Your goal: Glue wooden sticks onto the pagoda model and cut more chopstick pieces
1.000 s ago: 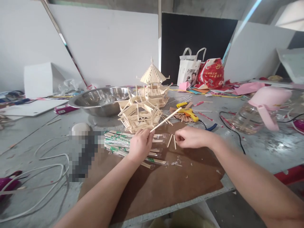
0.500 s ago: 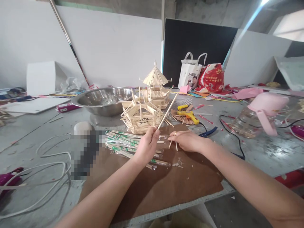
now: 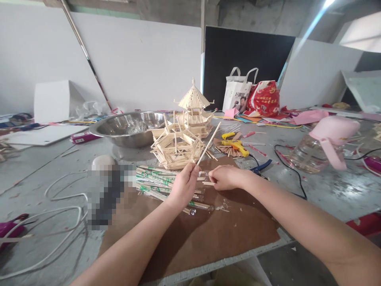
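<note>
My left hand [image 3: 185,182] is closed around a wooden chopstick [image 3: 210,143], which slants up and to the right. My right hand [image 3: 224,177] is closed too, and the end of a short piece of wooden stick [image 3: 208,183] pokes out to its left. How many pieces the fingers cover I cannot tell. Beneath and beside my left hand lie wrapped chopsticks [image 3: 156,178] in clear plastic with green print. Just beyond stands an open-framed stick structure [image 3: 175,151]; behind it rises a stick pavilion with a pointed roof [image 3: 194,97].
A brown board [image 3: 190,242] covers the table's front edge. A yellow glue gun [image 3: 235,146] and blue-handled pliers [image 3: 262,167] lie to the right, near a pink-lidded bottle [image 3: 324,147] and a black cable. A steel basin [image 3: 127,137] stands at back left; white cable [image 3: 64,204] loops at left.
My right hand has turned and its fingers have curled in; the short sticks that pointed down from it now show as one end pointing left. My left hand keeps its chopstick, slightly lowered.
</note>
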The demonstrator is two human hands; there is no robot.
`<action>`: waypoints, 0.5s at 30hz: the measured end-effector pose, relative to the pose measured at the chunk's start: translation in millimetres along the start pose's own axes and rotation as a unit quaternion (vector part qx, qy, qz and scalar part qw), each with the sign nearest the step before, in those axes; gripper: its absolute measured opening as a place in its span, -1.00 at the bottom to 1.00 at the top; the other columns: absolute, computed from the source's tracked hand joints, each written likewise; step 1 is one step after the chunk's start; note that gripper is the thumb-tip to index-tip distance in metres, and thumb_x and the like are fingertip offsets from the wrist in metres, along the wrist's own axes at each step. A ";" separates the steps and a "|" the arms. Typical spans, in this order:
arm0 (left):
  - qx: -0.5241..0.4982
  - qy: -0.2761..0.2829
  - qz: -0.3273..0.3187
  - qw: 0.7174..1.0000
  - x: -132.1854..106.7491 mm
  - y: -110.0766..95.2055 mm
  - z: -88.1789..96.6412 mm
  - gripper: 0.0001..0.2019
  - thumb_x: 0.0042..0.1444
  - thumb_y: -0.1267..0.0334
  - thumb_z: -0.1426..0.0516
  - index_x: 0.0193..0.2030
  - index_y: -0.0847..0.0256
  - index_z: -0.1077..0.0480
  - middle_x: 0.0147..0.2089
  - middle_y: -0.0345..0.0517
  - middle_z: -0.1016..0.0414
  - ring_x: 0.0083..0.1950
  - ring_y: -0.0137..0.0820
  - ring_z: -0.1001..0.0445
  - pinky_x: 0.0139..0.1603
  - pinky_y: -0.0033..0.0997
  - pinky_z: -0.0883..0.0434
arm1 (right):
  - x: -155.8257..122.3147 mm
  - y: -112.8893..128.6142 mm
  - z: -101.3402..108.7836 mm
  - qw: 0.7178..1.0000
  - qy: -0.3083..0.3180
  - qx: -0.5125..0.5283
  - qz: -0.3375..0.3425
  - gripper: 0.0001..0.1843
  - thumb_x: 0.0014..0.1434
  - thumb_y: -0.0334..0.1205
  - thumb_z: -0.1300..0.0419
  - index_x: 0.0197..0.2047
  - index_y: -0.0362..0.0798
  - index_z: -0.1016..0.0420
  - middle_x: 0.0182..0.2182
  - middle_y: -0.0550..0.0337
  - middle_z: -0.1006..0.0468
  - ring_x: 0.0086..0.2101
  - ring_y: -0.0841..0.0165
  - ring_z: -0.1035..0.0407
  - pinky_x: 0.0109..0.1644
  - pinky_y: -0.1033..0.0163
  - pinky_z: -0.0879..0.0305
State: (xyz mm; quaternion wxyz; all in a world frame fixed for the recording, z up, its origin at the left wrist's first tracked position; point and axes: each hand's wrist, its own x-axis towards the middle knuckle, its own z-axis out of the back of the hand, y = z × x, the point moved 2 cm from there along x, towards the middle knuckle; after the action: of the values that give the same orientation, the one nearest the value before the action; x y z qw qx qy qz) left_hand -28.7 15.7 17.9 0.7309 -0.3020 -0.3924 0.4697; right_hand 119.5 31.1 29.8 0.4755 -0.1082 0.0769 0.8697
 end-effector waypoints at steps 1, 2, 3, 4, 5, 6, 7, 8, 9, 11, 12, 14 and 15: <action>0.000 0.000 0.000 1.000 0.0 0.5 -0.3 -0.74 0.10 0.09 0.16 -0.36 0.21 -0.20 -0.60 -0.34 -0.07 -0.58 -0.57 -0.08 -0.52 -0.59 -0.12 | 0.9 -0.4 -1.5 1.000 0.004 0.013 0.002 -0.80 -0.16 -0.28 -0.03 -0.40 0.01 -0.41 -0.38 0.18 -0.49 -0.43 0.36 -0.35 -0.51 0.36 -0.05; 0.000 0.001 -0.001 1.000 -0.1 0.8 -0.6 -0.74 0.10 0.09 0.16 -0.36 0.21 -0.20 -0.60 -0.34 -0.07 -0.59 -0.58 -0.07 -0.52 -0.59 -0.12 | 1.8 -0.9 -3.1 1.000 0.005 0.025 0.002 -0.80 -0.15 -0.28 -0.03 -0.40 0.01 -0.41 -0.40 0.19 -0.49 -0.45 0.38 -0.34 -0.51 0.37 -0.04; -0.001 0.002 -0.001 1.000 -0.1 0.9 -0.9 -0.74 0.10 0.09 0.16 -0.36 0.21 -0.20 -0.61 -0.34 -0.07 -0.59 -0.58 -0.07 -0.53 -0.59 -0.12 | 2.7 -1.7 -4.8 0.999 0.003 0.035 0.000 -0.80 -0.15 -0.29 -0.02 -0.40 0.01 -0.41 -0.41 0.20 -0.49 -0.46 0.39 -0.33 -0.51 0.38 -0.03; -0.002 0.002 -0.001 1.000 -0.2 1.0 -1.2 -0.74 0.10 0.09 0.16 -0.37 0.21 -0.20 -0.61 -0.34 -0.07 -0.60 -0.58 -0.07 -0.53 -0.59 -0.12 | 3.5 -2.5 -6.4 0.999 -0.002 0.043 -0.004 -0.80 -0.14 -0.29 -0.02 -0.40 0.01 -0.41 -0.42 0.21 -0.49 -0.46 0.40 -0.33 -0.52 0.38 -0.02; -0.004 0.003 0.000 1.000 -0.2 0.9 -1.5 -0.74 0.09 0.09 0.16 -0.37 0.21 -0.20 -0.62 -0.35 -0.07 -0.60 -0.58 -0.07 -0.54 -0.58 -0.12 | 3.9 -3.4 -8.0 0.999 -0.011 0.048 -0.010 -0.80 -0.13 -0.29 -0.02 -0.40 0.02 -0.41 -0.42 0.21 -0.49 -0.46 0.40 -0.33 -0.51 0.38 -0.01; -0.006 0.003 0.002 1.000 -0.3 0.8 -1.7 -0.74 0.09 0.09 0.15 -0.37 0.21 -0.20 -0.62 -0.35 -0.07 -0.61 -0.58 -0.07 -0.54 -0.58 -0.12 | 4.0 -4.2 -9.5 0.998 -0.020 0.052 -0.017 -0.80 -0.12 -0.29 -0.02 -0.40 0.02 -0.41 -0.42 0.22 -0.50 -0.46 0.40 -0.33 -0.51 0.38 -0.01; -0.008 0.002 0.005 1.000 -0.4 0.7 -2.0 -0.75 0.09 0.09 0.15 -0.37 0.21 -0.20 -0.63 -0.35 -0.07 -0.61 -0.58 -0.07 -0.54 -0.58 -0.12 | 3.6 -4.8 -10.9 0.998 -0.031 0.053 -0.023 -0.81 -0.11 -0.28 -0.01 -0.40 0.02 -0.41 -0.42 0.22 -0.50 -0.45 0.39 -0.33 -0.50 0.38 -0.01; -0.009 0.002 0.007 1.000 -0.5 0.7 -2.2 -0.75 0.09 0.09 0.15 -0.37 0.21 -0.20 -0.63 -0.36 -0.06 -0.62 -0.58 -0.07 -0.54 -0.58 -0.11 | 2.8 -5.1 -12.2 0.997 -0.041 0.054 -0.026 -0.82 -0.10 -0.28 -0.01 -0.40 0.03 -0.41 -0.42 0.22 -0.50 -0.44 0.39 -0.34 -0.49 0.38 -0.01; -0.010 0.003 0.009 1.000 -0.6 0.8 -2.5 -0.75 0.09 0.09 0.14 -0.37 0.20 -0.19 -0.63 -0.36 -0.06 -0.62 -0.58 -0.06 -0.55 -0.58 -0.11 | 1.8 -5.2 -13.4 0.997 -0.051 0.054 -0.026 -0.82 -0.08 -0.27 0.00 -0.41 0.03 -0.41 -0.43 0.22 -0.50 -0.43 0.38 -0.34 -0.48 0.37 -0.02; -0.012 0.008 0.009 1.000 -0.6 1.5 -3.3 -0.76 0.09 0.09 0.14 -0.36 0.20 -0.19 -0.64 -0.36 -0.05 -0.62 -0.58 -0.06 -0.55 -0.59 -0.11 | -0.9 -5.3 -14.8 0.996 -0.072 0.056 -0.020 -0.82 -0.05 -0.22 0.00 -0.41 0.03 -0.41 -0.42 0.22 -0.50 -0.40 0.37 -0.35 -0.46 0.36 -0.03; -0.011 0.009 0.008 1.000 -0.6 2.1 -3.8 -0.76 0.09 0.09 0.15 -0.36 0.20 -0.19 -0.64 -0.36 -0.05 -0.62 -0.58 -0.06 -0.56 -0.59 -0.10 | -2.2 -6.0 -14.7 0.995 -0.082 0.058 -0.017 -0.81 -0.03 -0.19 0.01 -0.41 0.03 -0.41 -0.42 0.22 -0.51 -0.39 0.36 -0.35 -0.45 0.36 -0.04; -0.010 0.012 0.009 1.000 -0.4 3.6 -4.6 -0.75 0.10 0.09 0.15 -0.35 0.20 -0.19 -0.64 -0.36 -0.05 -0.62 -0.58 -0.05 -0.56 -0.59 -0.10 | -4.5 -10.0 -12.3 0.993 -0.104 0.060 -0.008 -0.78 0.01 -0.15 0.02 -0.40 0.03 -0.42 -0.40 0.22 -0.51 -0.37 0.36 -0.35 -0.42 0.36 -0.06; -0.009 0.012 0.009 1.000 -0.2 4.2 -4.9 -0.75 0.10 0.09 0.15 -0.35 0.20 -0.19 -0.63 -0.36 -0.05 -0.62 -0.58 -0.06 -0.56 -0.59 -0.10 | -5.4 -14.2 -9.7 0.991 -0.118 0.058 -0.008 -0.77 0.03 -0.14 0.03 -0.38 0.03 -0.42 -0.39 0.22 -0.51 -0.36 0.37 -0.35 -0.41 0.37 -0.07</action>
State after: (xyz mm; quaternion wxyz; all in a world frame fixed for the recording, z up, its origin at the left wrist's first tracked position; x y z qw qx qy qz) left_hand -26.5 16.8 11.9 0.7283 -0.3181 -0.3851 0.4691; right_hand 135.4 32.0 21.5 0.4939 0.0220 0.0699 0.8664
